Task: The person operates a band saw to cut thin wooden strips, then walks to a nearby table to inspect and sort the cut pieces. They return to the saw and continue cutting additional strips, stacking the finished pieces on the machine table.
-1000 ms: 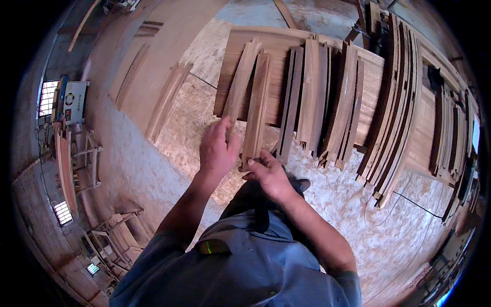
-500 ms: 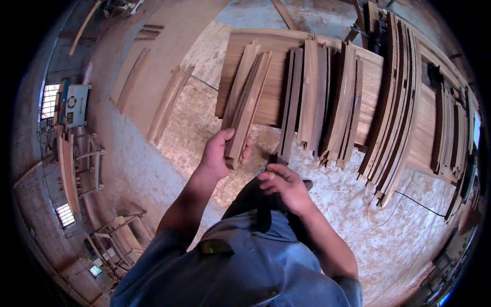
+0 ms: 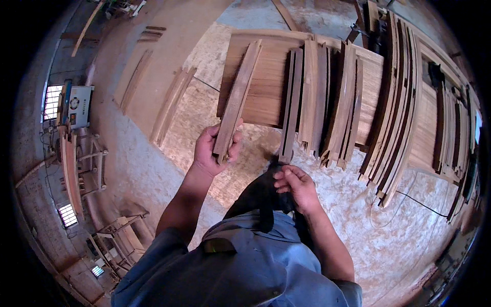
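Observation:
My left hand [image 3: 214, 149] grips the lower end of a long, narrow wooden slat [image 3: 238, 97] and holds it upright, lifted off the floor, in front of a wide wooden panel [image 3: 266, 87]. My right hand [image 3: 295, 186] is lower, near my waist, with its fingers curled together; whether it holds anything small I cannot tell. Just right of the held slat, several more slats [image 3: 312, 97] lean side by side against the panel.
Many curved and straight wooden pieces [image 3: 399, 112] lean in a row to the right. More slats [image 3: 171, 105] lean on the wall at left. A machine with a control box [image 3: 76, 105] and wooden racks [image 3: 82, 169] stand far left. A cable [image 3: 409, 197] lies on the chipboard floor.
My left hand has pulled one slat out of the row and lifted it to the left. My right hand has let go and dropped toward my waist.

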Demonstrator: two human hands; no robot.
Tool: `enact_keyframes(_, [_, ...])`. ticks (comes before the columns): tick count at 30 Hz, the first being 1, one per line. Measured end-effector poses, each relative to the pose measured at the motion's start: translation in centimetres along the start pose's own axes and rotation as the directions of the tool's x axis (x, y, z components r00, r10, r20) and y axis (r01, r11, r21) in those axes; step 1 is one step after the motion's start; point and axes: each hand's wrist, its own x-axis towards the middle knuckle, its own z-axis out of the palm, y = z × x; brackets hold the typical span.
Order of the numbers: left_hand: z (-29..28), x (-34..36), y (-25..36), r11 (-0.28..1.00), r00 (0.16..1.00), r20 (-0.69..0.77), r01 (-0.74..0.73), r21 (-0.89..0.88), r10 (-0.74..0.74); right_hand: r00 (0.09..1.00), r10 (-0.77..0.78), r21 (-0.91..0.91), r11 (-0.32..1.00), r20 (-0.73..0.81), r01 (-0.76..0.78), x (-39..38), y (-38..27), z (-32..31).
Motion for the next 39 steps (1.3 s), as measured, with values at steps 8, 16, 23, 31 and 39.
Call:
enact_keyframes(8, [-0.8, -0.4, 1.8, 0.981, 0.982, -0.152, -0.089, 0.170, 0.115, 0.999, 0.020, 0.004, 1.000, -0.031, -0.020, 0.1, 0.3, -0.5])
enact_keyframes(16, [-1.2, -0.4, 2.6, 0.934, 0.913, -0.342, -0.099, 0.345, 0.223, 0.997, 0.018, 0.027, 1.000, -0.069, -0.016, 0.4, 0.4, -1.0])
enact_keyframes(23, [-1.5, 0.0, 3.0, 0.922, 0.927, -0.314, -0.077, 0.381, 0.206, 0.996, 0.024, 0.047, 0.999, -0.088, -0.020, 0.4, 0.1, -1.1])
enact_keyframes(31, [-1.6, 0.4, 2.9, 0.855, 0.914, -0.299, -0.089, 0.510, 0.273, 0.994, 0.012, 0.052, 0.999, -0.111, -0.006, 0.4, 0.0, -1.2])
enact_keyframes(39, [-1.8, 0.8, 2.6, 0.408, 0.798, -0.169, -0.104, 0.907, 0.579, 0.994, 0.006, 0.059, 0.998, -0.113, 0.001, 0.6, 0.3, -1.3])
